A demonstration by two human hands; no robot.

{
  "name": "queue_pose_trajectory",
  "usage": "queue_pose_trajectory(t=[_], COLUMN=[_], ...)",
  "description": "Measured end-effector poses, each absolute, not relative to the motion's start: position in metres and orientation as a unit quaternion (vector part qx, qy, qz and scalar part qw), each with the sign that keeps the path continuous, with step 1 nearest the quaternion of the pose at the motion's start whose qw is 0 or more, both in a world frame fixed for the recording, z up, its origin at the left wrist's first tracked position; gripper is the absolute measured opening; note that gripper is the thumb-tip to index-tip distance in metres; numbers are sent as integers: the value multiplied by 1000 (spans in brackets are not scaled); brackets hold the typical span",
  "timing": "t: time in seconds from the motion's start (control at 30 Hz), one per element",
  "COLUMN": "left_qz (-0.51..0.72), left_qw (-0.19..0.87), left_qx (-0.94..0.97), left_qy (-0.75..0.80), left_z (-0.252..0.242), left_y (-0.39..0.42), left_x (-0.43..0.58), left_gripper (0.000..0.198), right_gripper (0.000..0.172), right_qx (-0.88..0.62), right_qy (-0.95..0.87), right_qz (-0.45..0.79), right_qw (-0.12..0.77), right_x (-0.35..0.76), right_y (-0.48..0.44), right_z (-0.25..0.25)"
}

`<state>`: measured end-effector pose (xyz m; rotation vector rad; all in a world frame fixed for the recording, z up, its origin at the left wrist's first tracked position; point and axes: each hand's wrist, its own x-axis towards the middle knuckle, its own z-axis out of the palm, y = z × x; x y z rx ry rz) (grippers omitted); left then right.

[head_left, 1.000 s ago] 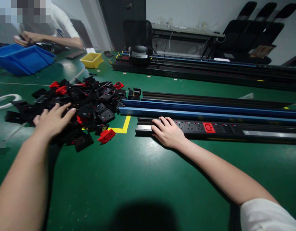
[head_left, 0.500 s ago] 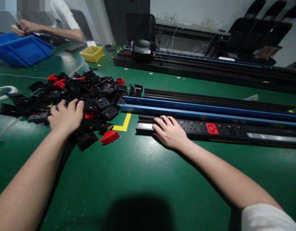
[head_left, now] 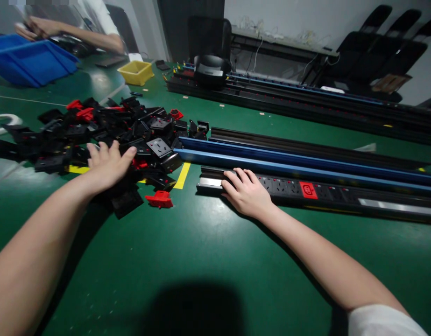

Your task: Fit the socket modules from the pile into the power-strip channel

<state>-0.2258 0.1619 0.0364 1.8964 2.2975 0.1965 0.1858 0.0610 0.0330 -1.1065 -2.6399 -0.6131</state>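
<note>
My left hand (head_left: pixel 110 165) lies spread over a heap of black socket modules (head_left: pixel 131 123), fingers apart and palm down. Parts of the heap are hidden beneath it. A red socket module (head_left: pixel 159 199) lies by itself at the heap's near edge, and a black module (head_left: pixel 159 147) faces upward to the right of my hand. My right hand (head_left: pixel 246 191) is closed over the left part of a long black power strip (head_left: pixel 327 190), its fingers curled across the top. Black sockets and one red socket (head_left: pixel 308 190) show in the strip to the right of this hand.
Behind the strip run blue rails (head_left: pixel 271 161) and a black rail (head_left: pixel 257 137). More long strips (head_left: pixel 288 100) lie farther back. A yellow bin (head_left: pixel 136 73), a blue bin (head_left: pixel 36 63) and a roll of white tape (head_left: pixel 7 123) are at left. Across the table, another person's hands (head_left: pixel 40 28) are visible.
My left hand has moved right across the heap, its thumb spread wider. Several modules have shifted, baring yellow tape below. My right hand stays on the power strip.
</note>
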Motion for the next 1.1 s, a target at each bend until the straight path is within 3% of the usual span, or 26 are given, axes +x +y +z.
queue_pose_trajectory(t=[0.13,0.33,0.6,0.77,1.1], left_qz=[99,28,18,21,106], left_qw=[94,53,51,63,6], left_qx=[628,734,779,800,777], left_qy=[766,676,625,596,621], left_z=[41,55,76,70,74], left_y=[151,132,114,116,106], left_x=[-202,-188,-172,-181,-148], left_gripper=[97,113,73,85,71], right_gripper=[33,36,36,36,36], right_qx=[-382,-386,-382,-383,-385], right_qy=[-898,-899,-894,-896,-898], right_qz=[-193,-179,-208,-200,-186], right_qw=[105,106,106,102,105], right_x=[186,186,185,185,186], right_y=[61,61,61,60,61], right_z=[35,36,35,35,34])
